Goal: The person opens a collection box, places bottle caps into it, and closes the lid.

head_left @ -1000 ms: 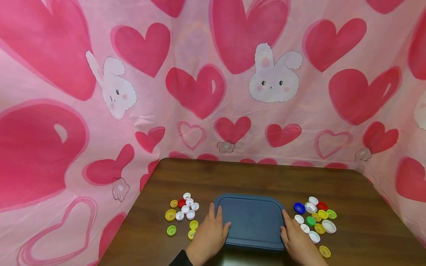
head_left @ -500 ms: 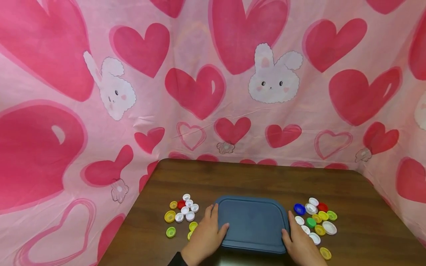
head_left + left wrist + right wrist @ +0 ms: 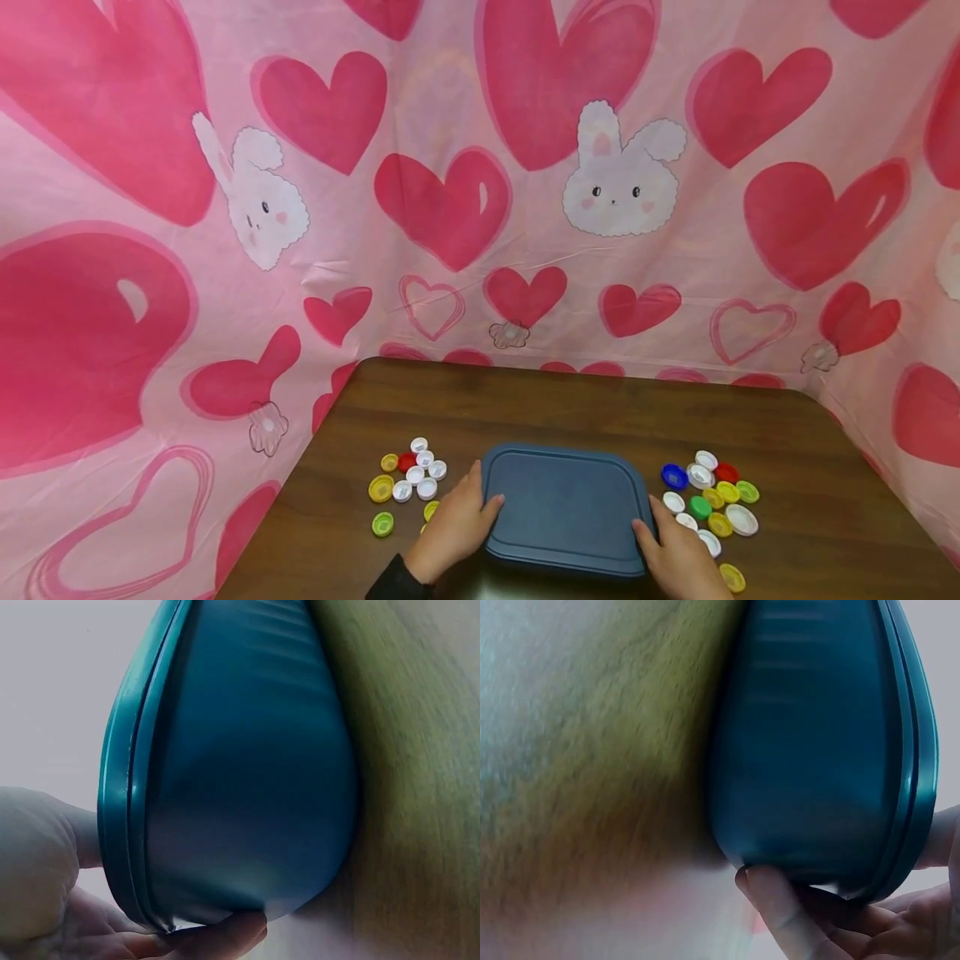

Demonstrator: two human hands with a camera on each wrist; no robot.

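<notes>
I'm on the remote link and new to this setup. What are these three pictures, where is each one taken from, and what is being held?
There is no machine here: a person works with two bare hands. The wide picture comes from a camera on the person's head, looking down at a brown table walled by pink heart cloth. The two close, sideways pictures come from cameras on the wrists. In the middle sits a blue lidded container. The left hand grips its left edge and the right hand its right edge, fingers curled under the sides. Loose bottle caps lie in a left pile and a right pile.
</notes>
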